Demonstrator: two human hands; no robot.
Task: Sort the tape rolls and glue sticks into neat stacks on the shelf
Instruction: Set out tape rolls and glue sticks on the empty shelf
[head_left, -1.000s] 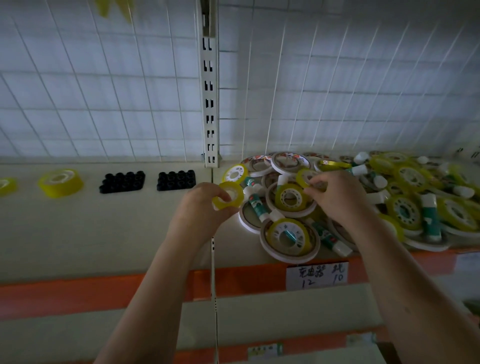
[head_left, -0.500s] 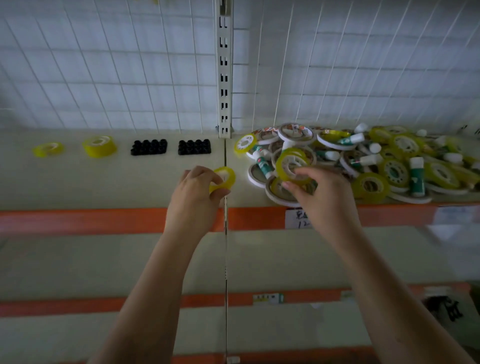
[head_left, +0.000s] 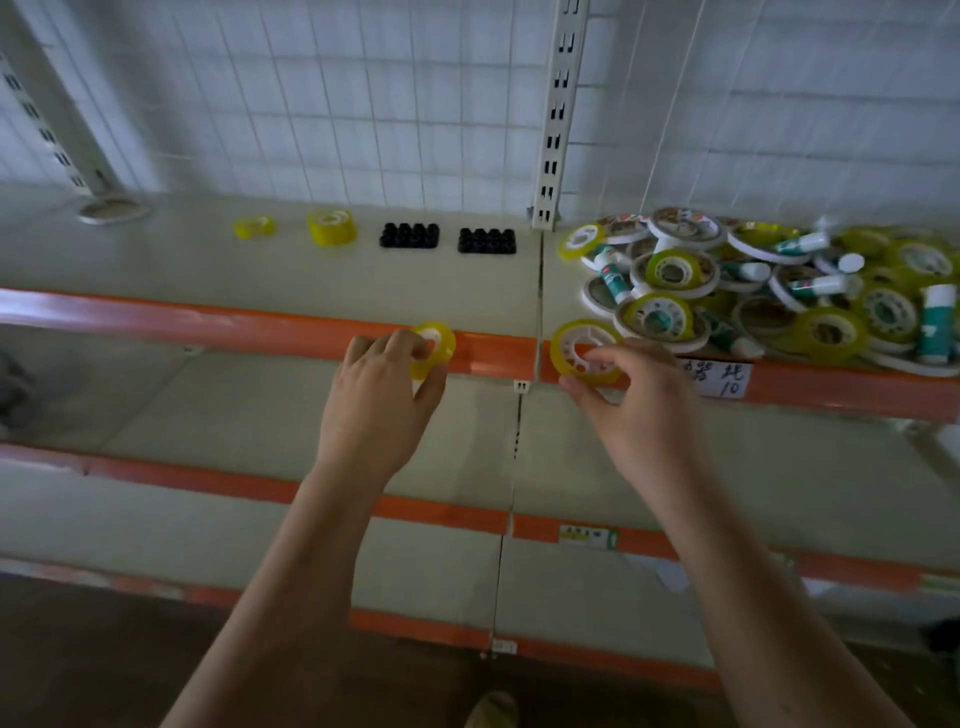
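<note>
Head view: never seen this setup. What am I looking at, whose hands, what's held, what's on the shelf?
One camera, worn on a person's head, looks down at their own bare hands; no robot. The left hand pinches a small yellow tape roll. The right hand grips a wider yellow tape roll in its fingers. On the shelf, at right, a mixed pile of tape rolls and glue sticks; at left, two yellow rolls set apart and two black blocks.
</note>
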